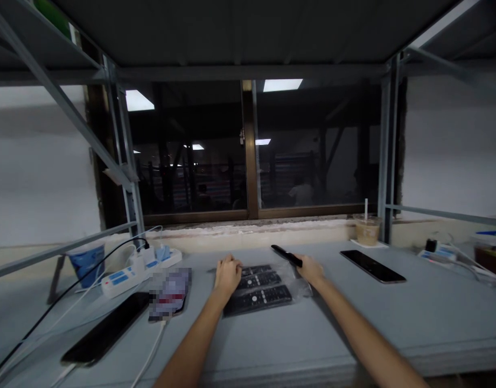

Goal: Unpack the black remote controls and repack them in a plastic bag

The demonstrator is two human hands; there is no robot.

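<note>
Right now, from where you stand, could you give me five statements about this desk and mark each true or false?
1. The right hand holds a slim black remote-like object. True.
2. A white power strip on the left has plugs in it. True.
3. The left hand is on that strip. False: it is at the left end of the plastic-wrapped remote controls.
4. The black phone on the far right has a cable plugged in. False: none shows there.
5. A clear plastic cup with a straw stands near the window. True.
</note>
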